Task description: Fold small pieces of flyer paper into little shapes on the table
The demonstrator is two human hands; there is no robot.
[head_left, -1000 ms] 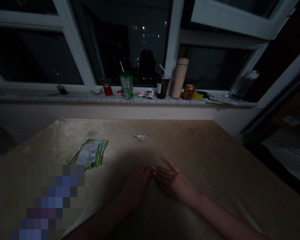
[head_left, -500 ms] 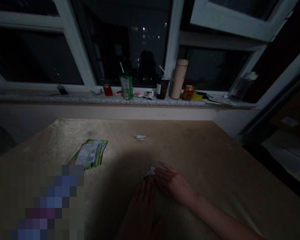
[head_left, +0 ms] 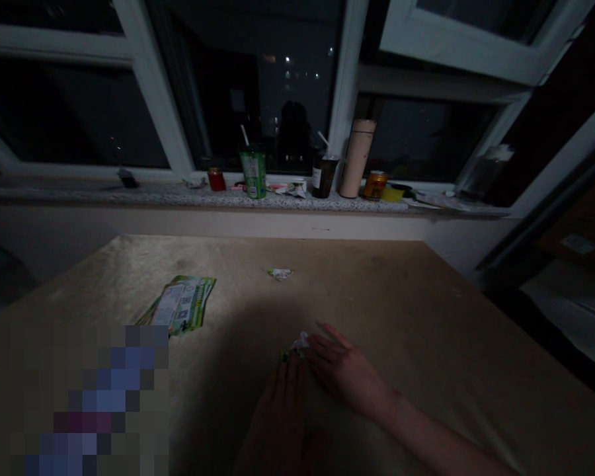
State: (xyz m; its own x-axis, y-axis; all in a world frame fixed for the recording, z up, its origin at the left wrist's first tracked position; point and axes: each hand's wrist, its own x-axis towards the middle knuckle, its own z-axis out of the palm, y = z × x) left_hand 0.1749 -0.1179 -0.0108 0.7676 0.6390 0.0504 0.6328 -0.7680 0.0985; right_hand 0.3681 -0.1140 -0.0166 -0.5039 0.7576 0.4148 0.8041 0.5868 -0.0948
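Observation:
On the brown table surface (head_left: 357,284), a small green-and-white piece of packaging (head_left: 300,341) lies between my hands, mostly covered by fingers. My left hand (head_left: 280,410) is palm down and open, its straight fingertips pressing on the near edge of the piece. From the right, my right hand (head_left: 350,371) lies open with stretched fingers, the tips touching the piece's right side. Farther back sits a small folded triangle of green-and-white packaging (head_left: 280,274). Shadow hides the lower part of my left hand and its thumb.
Several green flat packets (head_left: 186,307) are stacked at the left. Pixelated blocks hide the lower left corner. Along the granite windowsill (head_left: 158,194) stand a green cup (head_left: 254,173), a dark cup (head_left: 323,177), a pink flask (head_left: 358,158), an orange can (head_left: 375,186) and a red jar (head_left: 216,179).
The left fingertips have drawn back slightly, showing a bit more of the packaging piece. Otherwise only the camera view has shifted a little; the right hand stays in place.

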